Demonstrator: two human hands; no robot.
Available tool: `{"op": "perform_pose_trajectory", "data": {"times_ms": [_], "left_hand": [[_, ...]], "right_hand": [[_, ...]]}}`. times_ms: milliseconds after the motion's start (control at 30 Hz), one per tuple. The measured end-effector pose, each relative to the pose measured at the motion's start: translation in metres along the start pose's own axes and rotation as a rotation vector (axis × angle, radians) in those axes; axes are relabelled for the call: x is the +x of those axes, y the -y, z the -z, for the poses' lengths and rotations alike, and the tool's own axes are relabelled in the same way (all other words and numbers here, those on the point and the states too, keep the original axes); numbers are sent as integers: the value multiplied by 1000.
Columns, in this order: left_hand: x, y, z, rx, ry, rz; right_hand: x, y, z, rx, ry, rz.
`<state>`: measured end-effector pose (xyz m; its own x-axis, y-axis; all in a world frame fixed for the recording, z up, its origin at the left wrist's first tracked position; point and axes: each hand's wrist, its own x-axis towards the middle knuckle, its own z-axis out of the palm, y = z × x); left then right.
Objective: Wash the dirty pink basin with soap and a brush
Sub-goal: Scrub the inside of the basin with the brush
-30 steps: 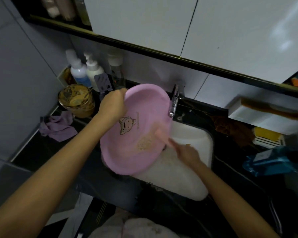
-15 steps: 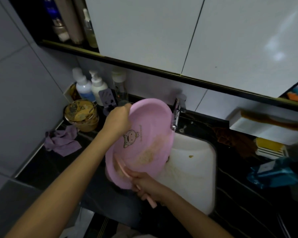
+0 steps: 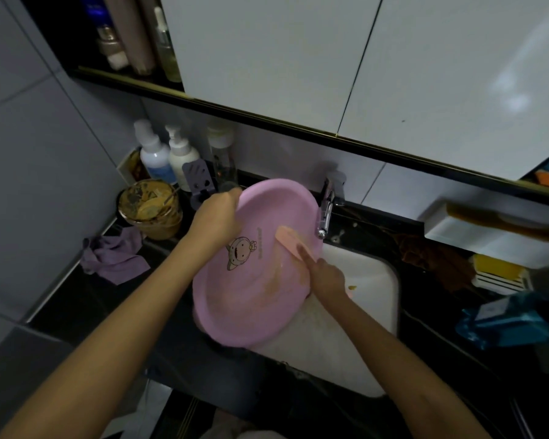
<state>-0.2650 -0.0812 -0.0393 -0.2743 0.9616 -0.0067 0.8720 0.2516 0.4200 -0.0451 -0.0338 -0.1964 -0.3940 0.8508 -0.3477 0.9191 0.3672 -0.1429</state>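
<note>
There is one pink basin [image 3: 254,264], one peach-coloured brush [image 3: 293,243], and two bare hands at work over one white sink [image 3: 381,280] with a single chrome faucet [image 3: 328,204] at its far edge. The basin stands tilted on its near rim at the left side of the sink, its open inside turned up toward the person, and one cartoon figure is printed on its bottom.

The left hand [image 3: 216,217] grips the far-left rim of the basin. Its fingers curl over the edge and out of sight behind it, so the rim sits inside the closed fist. The right hand [image 3: 327,277] holds the brush by its handle, with one finger stretched straight along it and the others wrapped round. The brush head lies flat on the basin's inner wall on the right, just below the faucet's spout. A brownish smear shows on the basin's inside just left of the right hand's knuckles.

On the dark counter at the far left stand three bottles: two white pump bottles [image 3: 154,155] and one clear bottle [image 3: 221,153]. One open jar [image 3: 149,210] smeared with brown paste sits nearer, and one crumpled purple cloth [image 3: 114,256] lies in front of it. At the right edge lies one blue pouch [image 3: 504,321].
</note>
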Motion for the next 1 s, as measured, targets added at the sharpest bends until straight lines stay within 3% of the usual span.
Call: {"op": "perform_pose_trajectory", "data": {"times_ms": [167,267,333,467,667,867,1000], "left_hand": [[0,4,0,-12,-6,0],[-1,1,-3,-14,-25,4],[0,0,-4,-13,-42,0],[2,-3,-1,50,-45,-60],[1,-9,3,78,-43,-68],[20,24,4,-64,-32,-24],[32,46,9,-192,10,37]], "right_hand": [[-59,5,-42,107,200,-48],[-90,37,-54,434,347,-82],[-93,66,-54,663,403,-3],[-74,111,-54,795,491,92],[-50,92,-54,643,381,-27],[-24,49,-36,598,91,-266],[-1,61,-6,553,31,-141]]}}
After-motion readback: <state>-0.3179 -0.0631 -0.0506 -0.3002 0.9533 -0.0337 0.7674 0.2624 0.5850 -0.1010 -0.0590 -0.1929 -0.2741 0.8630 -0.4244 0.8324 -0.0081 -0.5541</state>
